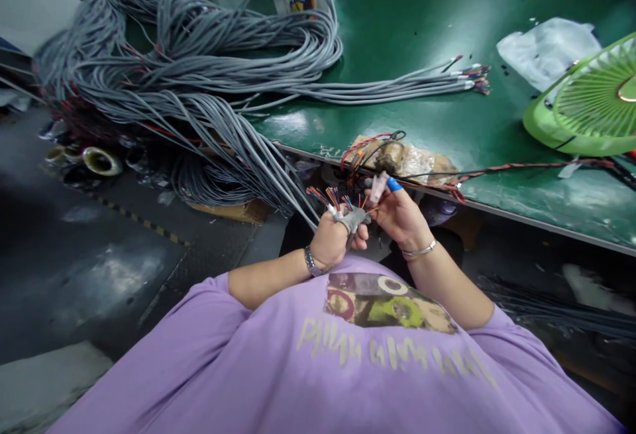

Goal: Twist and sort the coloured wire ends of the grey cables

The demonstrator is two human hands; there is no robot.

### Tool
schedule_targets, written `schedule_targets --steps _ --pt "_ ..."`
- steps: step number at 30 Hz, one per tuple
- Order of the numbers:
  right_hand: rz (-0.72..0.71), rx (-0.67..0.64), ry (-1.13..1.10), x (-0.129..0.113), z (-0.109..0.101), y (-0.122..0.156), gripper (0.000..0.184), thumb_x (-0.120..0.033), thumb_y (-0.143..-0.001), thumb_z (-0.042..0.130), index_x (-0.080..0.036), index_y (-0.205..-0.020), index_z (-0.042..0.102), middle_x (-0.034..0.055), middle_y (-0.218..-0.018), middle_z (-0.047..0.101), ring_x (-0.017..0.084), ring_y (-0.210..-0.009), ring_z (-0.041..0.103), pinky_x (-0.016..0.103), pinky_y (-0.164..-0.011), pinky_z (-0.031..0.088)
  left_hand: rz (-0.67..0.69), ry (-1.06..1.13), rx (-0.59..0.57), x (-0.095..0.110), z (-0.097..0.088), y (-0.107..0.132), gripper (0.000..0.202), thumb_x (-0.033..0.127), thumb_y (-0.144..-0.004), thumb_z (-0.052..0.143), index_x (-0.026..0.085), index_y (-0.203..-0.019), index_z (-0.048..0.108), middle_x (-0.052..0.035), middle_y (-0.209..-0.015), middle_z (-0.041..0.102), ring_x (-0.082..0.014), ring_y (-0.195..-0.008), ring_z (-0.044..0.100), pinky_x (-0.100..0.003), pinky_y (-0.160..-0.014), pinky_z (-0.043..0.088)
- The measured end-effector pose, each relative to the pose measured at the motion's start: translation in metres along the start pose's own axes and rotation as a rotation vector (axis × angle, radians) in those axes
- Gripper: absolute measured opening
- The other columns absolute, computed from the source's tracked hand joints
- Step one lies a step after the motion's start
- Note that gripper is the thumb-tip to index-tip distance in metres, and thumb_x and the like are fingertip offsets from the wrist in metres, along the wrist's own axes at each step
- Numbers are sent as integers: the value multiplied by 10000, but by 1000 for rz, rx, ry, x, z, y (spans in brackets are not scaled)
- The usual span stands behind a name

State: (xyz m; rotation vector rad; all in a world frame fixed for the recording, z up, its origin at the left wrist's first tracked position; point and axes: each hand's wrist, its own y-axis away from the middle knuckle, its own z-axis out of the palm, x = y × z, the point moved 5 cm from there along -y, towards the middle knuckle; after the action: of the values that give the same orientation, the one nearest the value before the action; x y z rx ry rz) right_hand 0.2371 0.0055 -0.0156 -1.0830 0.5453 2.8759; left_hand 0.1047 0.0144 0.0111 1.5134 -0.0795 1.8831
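My left hand (328,238) is closed around the ends of several grey cables (297,189), which run down from the pile on the bench. Thin coloured wires (334,197) fan out above its fingers, in red, orange, blue and other colours. A grey wrap (354,218) covers part of its thumb. At the right of the fan, my right hand (403,220) pinches at the orange wires, its fingertips partly hidden. One of its fingers wears a blue cover (393,184), another a pale pink one (378,187).
A large heap of grey cables (209,66) covers the left of the green bench (412,16). Stripped cable ends (474,79) lie farther back. A taped board (422,161) with loose wires sits at the front edge. At right are a green fan (551,119) and a plastic bag (546,50).
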Motion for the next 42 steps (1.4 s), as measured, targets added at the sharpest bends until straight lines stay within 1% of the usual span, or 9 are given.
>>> schedule_targets --steps 4,13,16,25,30,34,37,39,42 --pt "-15 -6 3 -1 1 1 239 -431 -821 697 -193 -842 709 -3 -785 716 90 -593 564 202 -527 475 9 17 16 0 2 -3 439 535 -669 765 179 -730 516 35 -509 591 -90 -356 523 -190 -358 364" --pt "-38 -37 0 6 0 -9 365 -598 -805 711 -234 -804 680 -21 -741 708 116 -603 590 254 -561 497 -4 10 60 -2 3 -8 462 567 -655 766 172 -756 549 14 -560 630 -104 -399 568 -195 -359 378" --pt "-54 -13 2 7 -1 -12 361 -588 -794 732 -230 -791 685 -29 -685 690 110 -590 594 254 -590 509 -4 -7 59 -4 3 -9 469 580 -668 758 165 -773 566 13 -556 625 -102 -391 563 -194 -357 366" --pt "-74 35 -113 8 3 -12 346 -553 -739 800 -232 -739 673 -30 -740 718 117 -629 620 248 -585 515 11 -16 17 -5 5 -8 472 587 -680 755 163 -731 553 11 -530 619 -103 -382 561 -189 -358 364" --pt "-44 36 -139 11 5 -9 370 -596 -759 760 -235 -777 680 -19 -772 726 124 -629 620 254 -577 512 22 -25 19 -3 5 -6 466 584 -690 747 162 -744 555 10 -536 622 -102 -386 559 -193 -365 377" --pt "-27 -36 -35 12 0 -7 521 -750 -753 648 -236 -830 688 0 -787 723 123 -613 620 255 -562 519 23 -59 -6 -8 0 -4 440 570 -724 727 165 -755 559 11 -553 632 -99 -392 567 -191 -373 394" --pt "57 -125 104 11 -7 0 655 -832 -643 660 -205 -827 710 25 -754 716 122 -576 612 251 -527 521 26 -97 -23 -12 -8 0 418 554 -741 724 169 -755 561 18 -556 634 -98 -392 571 -188 -379 407" --pt "125 -198 225 8 -10 7 680 -829 -579 707 -181 -786 717 36 -699 700 128 -556 609 260 -525 531 36 -150 -28 -12 -13 1 420 561 -755 711 168 -736 564 7 -559 641 -98 -401 579 -183 -380 399" --pt "126 -243 431 -1 -14 16 542 -677 -583 826 -166 -716 703 32 -635 678 128 -542 599 263 -541 532 52 -253 -55 -13 -17 3 442 575 -772 697 161 -685 569 -17 -553 643 -101 -424 598 -178 -394 400"
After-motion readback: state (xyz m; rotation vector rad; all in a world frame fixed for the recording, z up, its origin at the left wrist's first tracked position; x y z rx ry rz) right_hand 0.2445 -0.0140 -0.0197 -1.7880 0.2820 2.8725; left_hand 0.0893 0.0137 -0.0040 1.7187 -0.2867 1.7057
